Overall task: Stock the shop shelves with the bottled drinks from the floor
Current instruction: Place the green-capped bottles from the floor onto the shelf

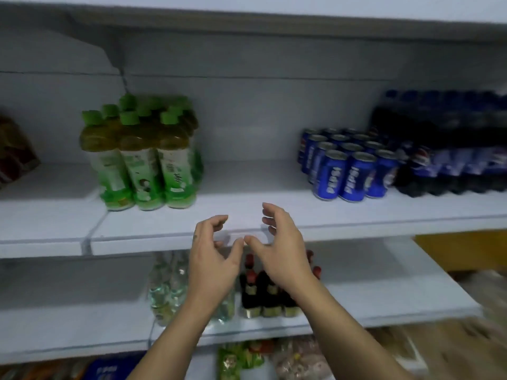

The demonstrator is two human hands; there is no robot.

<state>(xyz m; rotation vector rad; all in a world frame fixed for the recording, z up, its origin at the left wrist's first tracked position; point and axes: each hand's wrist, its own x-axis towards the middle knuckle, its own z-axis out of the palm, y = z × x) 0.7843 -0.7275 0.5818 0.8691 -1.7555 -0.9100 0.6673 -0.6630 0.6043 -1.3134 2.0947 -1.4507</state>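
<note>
My left hand (212,253) and my right hand (279,242) hover side by side in front of the white middle shelf (247,215), fingers loosely curved, holding nothing. A shrink-wrapped pack of green-capped tea bottles (142,157) stands on that shelf to the left of my hands. Blue Pepsi cans (345,165) and a pack of dark Pepsi bottles (450,149) stand to the right. The stretch of shelf between them, just beyond my fingertips, is bare. On the shelf below, clear bottles (167,286) and dark red-capped bottles (255,292) sit partly hidden by my forearms.
A reddish-brown pack (13,152) sits at the far left of the middle shelf. More packaged goods (247,357) show on the lowest level. An upper shelf edge (247,20) runs overhead. Wood-toned floor (480,338) lies at the lower right.
</note>
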